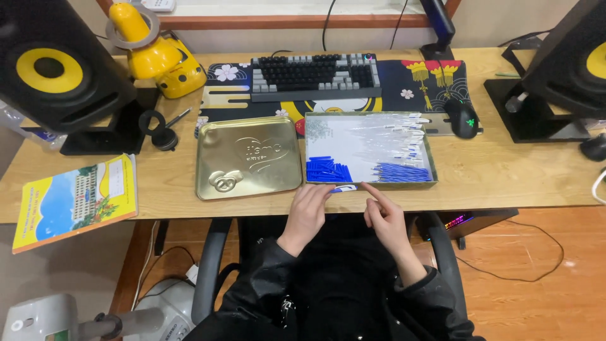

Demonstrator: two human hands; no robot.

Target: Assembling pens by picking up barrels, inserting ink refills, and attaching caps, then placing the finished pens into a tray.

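The left hand (307,211) is resting at the surface (505,177) edge, fingers loosely curled, fingertips touching a small blue-and-white pen piece (344,188). The right hand (384,218) is pointing its index finger toward it, gripping nothing. Just beyond is lying an open tin box (370,183) of blue caps and clear barrels, its gold lid (248,156) beside it.

I see my two bare hands, the left hand (307,210) and right hand (385,218), emerging from glossy black jacket sleeves with gathered cuffs; dark clothing covers my lap below.
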